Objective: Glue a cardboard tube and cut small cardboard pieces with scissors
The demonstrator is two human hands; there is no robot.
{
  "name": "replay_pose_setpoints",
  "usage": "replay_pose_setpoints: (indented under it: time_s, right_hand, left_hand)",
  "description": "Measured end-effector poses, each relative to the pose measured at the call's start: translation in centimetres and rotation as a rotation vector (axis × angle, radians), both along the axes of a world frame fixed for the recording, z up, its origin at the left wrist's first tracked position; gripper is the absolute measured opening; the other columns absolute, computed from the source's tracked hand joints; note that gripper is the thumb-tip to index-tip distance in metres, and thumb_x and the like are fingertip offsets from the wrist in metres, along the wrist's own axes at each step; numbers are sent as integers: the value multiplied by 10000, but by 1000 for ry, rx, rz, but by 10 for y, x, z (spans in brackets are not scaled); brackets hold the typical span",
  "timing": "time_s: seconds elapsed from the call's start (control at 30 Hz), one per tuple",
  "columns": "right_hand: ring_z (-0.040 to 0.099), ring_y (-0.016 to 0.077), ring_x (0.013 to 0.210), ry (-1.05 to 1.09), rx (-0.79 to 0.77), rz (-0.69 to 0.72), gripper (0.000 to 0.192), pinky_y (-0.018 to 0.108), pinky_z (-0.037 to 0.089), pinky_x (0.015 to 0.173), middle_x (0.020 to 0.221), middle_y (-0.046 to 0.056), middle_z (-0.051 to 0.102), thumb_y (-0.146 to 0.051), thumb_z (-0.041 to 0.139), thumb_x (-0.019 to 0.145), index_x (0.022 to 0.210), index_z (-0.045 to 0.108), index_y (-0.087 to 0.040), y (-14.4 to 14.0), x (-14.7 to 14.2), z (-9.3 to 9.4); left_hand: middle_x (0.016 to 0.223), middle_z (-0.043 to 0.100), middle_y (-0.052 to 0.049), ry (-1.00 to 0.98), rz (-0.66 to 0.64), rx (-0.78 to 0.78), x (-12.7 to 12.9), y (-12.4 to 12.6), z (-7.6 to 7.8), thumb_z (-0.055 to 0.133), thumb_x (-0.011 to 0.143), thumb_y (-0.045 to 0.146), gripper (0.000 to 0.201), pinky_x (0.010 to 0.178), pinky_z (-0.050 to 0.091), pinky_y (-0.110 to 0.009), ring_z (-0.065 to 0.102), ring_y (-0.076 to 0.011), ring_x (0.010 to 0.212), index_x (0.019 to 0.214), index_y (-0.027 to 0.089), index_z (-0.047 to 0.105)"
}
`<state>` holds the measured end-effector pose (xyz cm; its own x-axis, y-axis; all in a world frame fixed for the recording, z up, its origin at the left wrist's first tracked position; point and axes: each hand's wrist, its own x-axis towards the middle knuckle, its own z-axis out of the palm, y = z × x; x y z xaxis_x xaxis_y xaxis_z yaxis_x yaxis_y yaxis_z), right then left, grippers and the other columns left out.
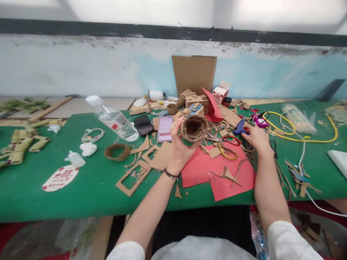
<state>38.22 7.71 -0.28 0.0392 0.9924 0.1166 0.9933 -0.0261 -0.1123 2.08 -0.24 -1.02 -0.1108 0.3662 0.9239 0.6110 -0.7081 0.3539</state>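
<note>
Corrugated cardboard tube [194,128] gripped in left hand [179,144], opening facing camera; right hand [256,139] grasping glue gun [240,127].

On the table [89,195] lay one plastic water bottle [112,118], two phones [165,128], one pair of scissors [226,144], one blue glue gun [239,127], two red paper sheets [217,173], one corrugated cardboard tube [194,128] and one cardboard ring [117,151].

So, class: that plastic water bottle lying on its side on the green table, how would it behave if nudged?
The water bottle lies on its side, so it would probably roll. It looks nearly empty, so likely light.
</note>
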Motion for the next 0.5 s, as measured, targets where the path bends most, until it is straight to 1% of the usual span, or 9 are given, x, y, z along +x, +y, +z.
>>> replay_pose_setpoints:
  time_s: [0.07, 0.13, 0.2, 0.27, 0.33, 0.4, 0.43, 0.47, 0.5]
  right_hand:
    - [668, 442, 1235, 8, 77, -12, 486, 673, 502, 1087, 1336, 211, 729, -528, 637, 1033, 1422, 783, -275, -1, -1, 2]
    - [623, 462, 1329, 87, 257, 23, 527, 707, 461, 1155, 1414, 222, 693, -568, 610, 1056, 1455, 767, -261, -3, -9, 8]
    - [605, 423, 1395, 272, 476, 171, 585, 635, 479, 1206, 1469, 220, 662, -597, 556, 1090, 1517, 719, -232, -6, -25, 17]
    - [610, 376, 1433, 478, 605, 393, 602, 577, 489, 1247, 1479, 193, 661, -644, 538, 1098, 1518, 707, -246, -12, -47, 23]
    - [644, 364, 1405, 644, 619, 600, 637, 570, 531, 1223, 1459, 165, 688, -715, 522, 1088, 1519, 694, -278, -22, -72, 25]
    - [647, 370, 1424, 755, 577, 759, 704, 571, 545, 1220, 1510, 155, 684, -772, 545, 1060, 1576, 640, -302, -33, -94, 22]
    - [636, 371, 1453, 782, 525, 834, 738, 567, 545, 1230, 1558, 150, 665, -783, 577, 1043, 1614, 601, -316, -38, -102, 19]
    - [630, 372, 1468, 798, 490, 892, 762, 565, 547, 1232, 1575, 146, 663, -784, 606, 1030, 1636, 575, -324, -42, -108, 16]
    - [630, 375, 1473, 807, 473, 909, 774, 572, 544, 1238, 1583, 146, 665, -787, 616, 1023, 1642, 566, -325, -44, -113, 14]
  left_hand:
    - [1593, 547, -213, -6, -9, -16, 3, 1, -1, 883, 923, 580, 998, 1317, 460, -572, 568, -370, 1545, 1688, 257, 329]
    - [1597, 537, -216, -13, -31, -41, 6, 1, -3, 868, 929, 600, 991, 1315, 467, -580, 558, -375, 1556, 1678, 258, 317]
    - [1606, 526, -217, -26, -75, -72, 9, 1, -4, 866, 927, 607, 992, 1306, 483, -585, 548, -379, 1568, 1672, 263, 310]
    - [1610, 521, -216, -40, -133, -93, 13, 2, -6, 874, 926, 584, 981, 1309, 485, -590, 534, -378, 1584, 1667, 262, 316]
    - [1610, 517, -218, -51, -189, -99, 17, 2, -7, 870, 939, 552, 952, 1316, 483, -589, 530, -372, 1594, 1662, 256, 325]
    - [1612, 511, -223, -57, -236, -112, 21, 2, -8, 863, 946, 550, 944, 1308, 499, -575, 540, -364, 1591, 1662, 255, 323]
    - [1613, 510, -225, -59, -257, -123, 22, 2, -9, 865, 942, 559, 955, 1297, 515, -564, 551, -360, 1584, 1665, 258, 318]
    - [1614, 511, -226, -59, -275, -136, 24, 2, -9, 872, 933, 570, 970, 1287, 529, -555, 560, -357, 1575, 1666, 263, 316]
    - [1613, 515, -225, -57, -291, -146, 26, 2, -9, 882, 922, 577, 985, 1280, 538, -549, 569, -355, 1568, 1666, 266, 317]
